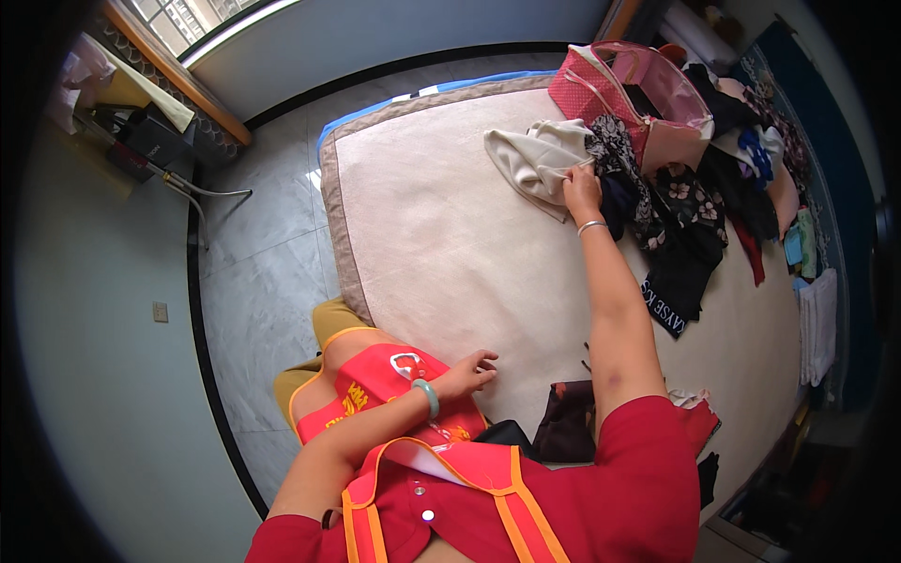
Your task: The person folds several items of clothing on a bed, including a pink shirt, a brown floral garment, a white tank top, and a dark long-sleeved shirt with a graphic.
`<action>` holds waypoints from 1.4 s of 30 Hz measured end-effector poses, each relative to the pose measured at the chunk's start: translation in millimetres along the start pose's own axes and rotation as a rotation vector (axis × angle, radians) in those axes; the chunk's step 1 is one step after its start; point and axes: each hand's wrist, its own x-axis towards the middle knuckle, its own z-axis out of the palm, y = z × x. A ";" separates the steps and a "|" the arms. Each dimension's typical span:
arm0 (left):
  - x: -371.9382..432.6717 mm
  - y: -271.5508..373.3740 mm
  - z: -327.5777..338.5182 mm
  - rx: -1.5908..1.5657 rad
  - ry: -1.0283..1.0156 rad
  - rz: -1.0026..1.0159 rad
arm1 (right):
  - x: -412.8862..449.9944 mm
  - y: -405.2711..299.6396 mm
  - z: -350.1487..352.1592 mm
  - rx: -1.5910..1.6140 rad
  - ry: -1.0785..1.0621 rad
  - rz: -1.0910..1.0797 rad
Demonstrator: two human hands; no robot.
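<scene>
My right hand (583, 191) reaches far out over the bed and grips the edge of a cream-coloured garment (538, 158). Beside it lie a black-and-white patterned cloth (616, 144) and a black floral garment (679, 197), part of a heap of clothes. Behind the cream garment stands an open pink dotted fabric storage bag (591, 88). Near my lap, my left hand (468, 374) hovers at the bed's near side with its fingers apart, holding nothing. A folded dark brown garment (565, 422) lies close to my body, partly behind my right arm.
The bed has a cream cover (450, 232) with a brown border. More clothes (757, 155) pile up along its right side, near folded white cloths (818, 327). A metal-legged object (204, 190) stands on the grey tiled floor (271, 281) at left.
</scene>
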 end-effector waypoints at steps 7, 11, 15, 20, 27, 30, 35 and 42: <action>-21.8 -1.4 -35.1 -0.388 0.075 -0.030 | -61.9 -54.1 58.5 0.563 -0.215 -0.118; -26.2 -0.5 -56.6 -0.774 0.306 0.090 | -164.8 -119.7 50.8 0.864 -0.545 -0.156; -35.6 -21.6 -112.0 -1.080 0.191 0.320 | -255.7 -166.7 16.5 1.073 -0.940 -0.125; -57.8 4.9 -112.8 -0.649 0.463 0.181 | -300.0 -160.0 4.9 0.942 -0.941 -0.352; -54.9 0.5 -107.7 -0.692 0.531 0.211 | -228.4 -82.3 8.0 0.565 -0.076 -0.097; -55.3 -2.3 -108.0 -0.749 0.513 0.242 | -214.6 -48.7 28.9 0.597 -0.213 0.039; -40.5 -37.3 -111.3 -0.379 0.806 0.350 | -244.4 -94.4 40.6 0.832 -0.627 0.035; -75.7 2.3 -96.1 0.018 0.755 0.356 | -281.5 -196.6 0.0 0.878 -1.029 -0.497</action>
